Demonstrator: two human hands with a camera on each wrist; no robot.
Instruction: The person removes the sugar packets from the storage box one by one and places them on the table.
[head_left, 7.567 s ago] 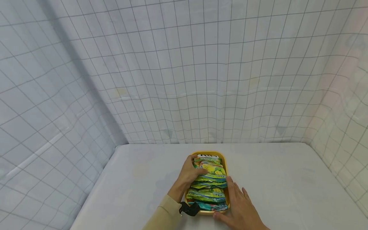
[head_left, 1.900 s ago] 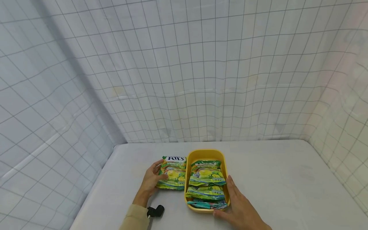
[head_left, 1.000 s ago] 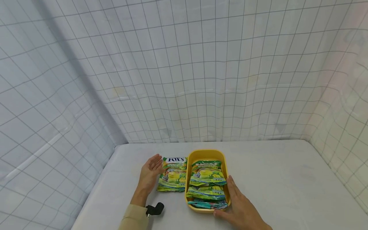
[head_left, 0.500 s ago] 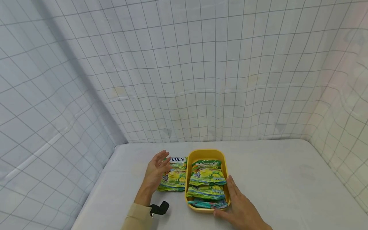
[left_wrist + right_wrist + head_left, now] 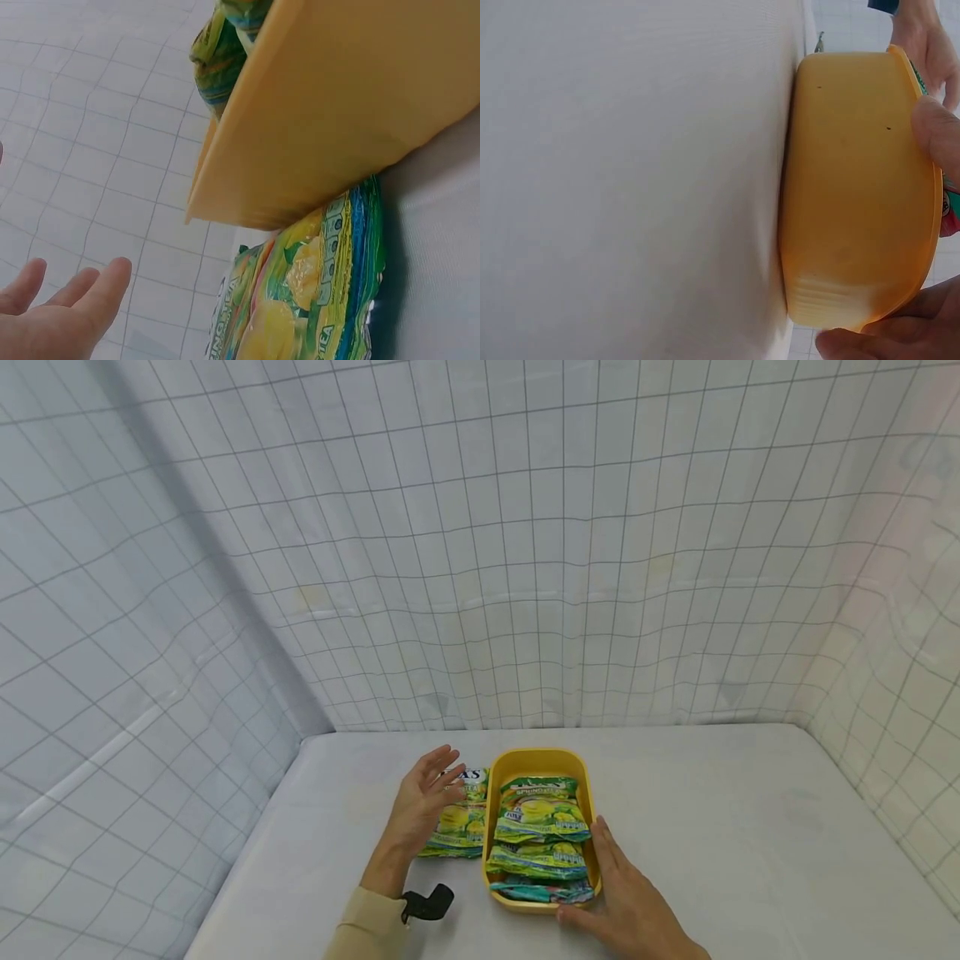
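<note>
A yellow plastic tub (image 5: 538, 755) stands on the white table. Inside it lie overlapping green FOX'S Spring Tea candy bags (image 5: 542, 817), with a teal packet (image 5: 542, 892) at the near end. Against the tub's left side another FOX'S candy bag (image 5: 467, 833) rests flat on the table. My left hand (image 5: 422, 806) hovers over this bag and partly hides it, its fingers spread and holding nothing. My right hand (image 5: 632, 902) holds the tub's near right corner. In the right wrist view the thumb (image 5: 939, 139) reaches the rim and the fingers (image 5: 892, 337) wrap the side.
The table (image 5: 735, 827) extends to both sides of the tub. White grid-patterned sheets (image 5: 555, 568) hang behind it and on either side. A black strap with a small camera (image 5: 429, 903) is on my left wrist.
A FOX'S candy bag has gone from the tub to the table at its left. My left hand has let go, lifted, and drifted right over the bag. My right hand has stayed.
</note>
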